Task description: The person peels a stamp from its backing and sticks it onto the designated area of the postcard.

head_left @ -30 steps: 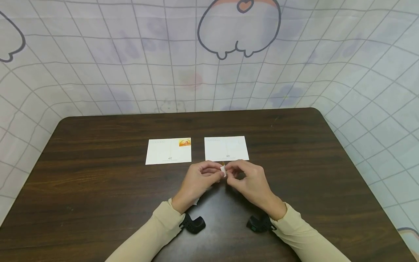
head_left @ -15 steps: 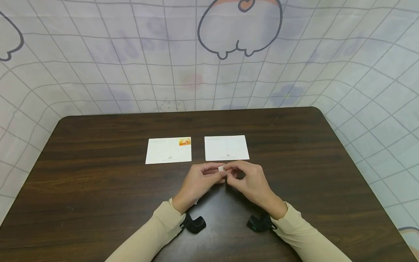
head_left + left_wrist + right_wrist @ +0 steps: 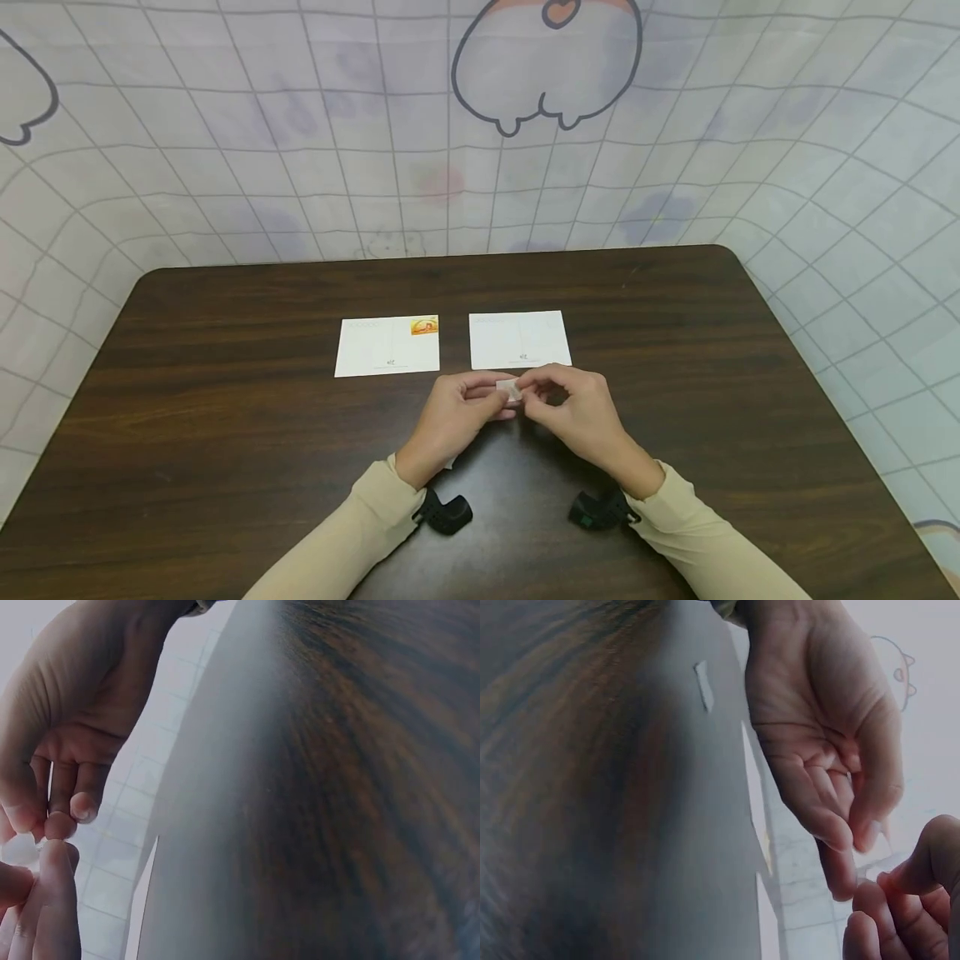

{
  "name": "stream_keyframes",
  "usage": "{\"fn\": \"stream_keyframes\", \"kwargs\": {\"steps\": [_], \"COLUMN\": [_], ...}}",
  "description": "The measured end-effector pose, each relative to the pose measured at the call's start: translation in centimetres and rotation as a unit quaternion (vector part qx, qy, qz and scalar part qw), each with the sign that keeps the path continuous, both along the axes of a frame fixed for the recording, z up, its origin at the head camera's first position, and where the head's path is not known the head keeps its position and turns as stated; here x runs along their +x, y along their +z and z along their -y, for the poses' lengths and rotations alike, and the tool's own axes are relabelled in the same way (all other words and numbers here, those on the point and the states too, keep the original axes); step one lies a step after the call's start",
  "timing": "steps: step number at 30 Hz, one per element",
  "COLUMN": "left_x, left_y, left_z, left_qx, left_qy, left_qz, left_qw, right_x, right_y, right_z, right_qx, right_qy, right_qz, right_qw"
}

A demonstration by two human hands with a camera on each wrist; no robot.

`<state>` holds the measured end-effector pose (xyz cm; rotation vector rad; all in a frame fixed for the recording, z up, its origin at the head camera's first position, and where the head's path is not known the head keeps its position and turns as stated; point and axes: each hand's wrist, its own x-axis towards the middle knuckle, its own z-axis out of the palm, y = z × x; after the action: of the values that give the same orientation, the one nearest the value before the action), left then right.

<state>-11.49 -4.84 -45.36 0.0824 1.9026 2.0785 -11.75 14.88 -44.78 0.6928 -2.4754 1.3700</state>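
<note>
A small white piece of paper, about the size of a stamp, is held up between the two hands just in front of the right-hand postcard. My left hand pinches it between thumb and fingers. At its right edge, the thumb and forefinger of my right hand pinch it as well. In the left wrist view the pale paper shows between the meeting fingertips. Fingers hide part of it in the right wrist view. A second postcard lies to the left, bearing an orange and yellow stamp.
Both postcards lie flat on the dark wooden table. A white paper strip lies on the table under the left hand, mostly hidden in the head view. Behind the table hangs a white grid-patterned cloth.
The white paper has turned from a narrow sliver to a wider, flatter face. An orange bit seen above it earlier is out of sight. Both hands stay almost in place.
</note>
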Motion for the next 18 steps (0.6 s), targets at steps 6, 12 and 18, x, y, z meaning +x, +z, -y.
{"fn": "stream_keyframes", "kwargs": {"steps": [6, 12, 18], "left_x": [0.0, 0.1, 0.0], "left_y": [0.1, 0.5, 0.9], "left_z": [0.0, 0.2, 0.7], "left_qx": [-0.003, -0.014, -0.032], "left_qy": [0.01, 0.018, 0.023], "left_qz": [0.0, -0.011, -0.012], "left_qw": [0.9999, 0.9997, 0.9992], "right_x": [-0.1, -0.3, -0.2], "right_y": [0.6, 1.1, 1.3], "right_z": [-0.5, -1.1, -1.3], "right_qx": [-0.007, -0.033, -0.052], "right_qy": [-0.018, -0.034, -0.037], "right_qz": [0.011, 0.027, 0.057], "right_qw": [0.9997, 0.9985, 0.9963]}}
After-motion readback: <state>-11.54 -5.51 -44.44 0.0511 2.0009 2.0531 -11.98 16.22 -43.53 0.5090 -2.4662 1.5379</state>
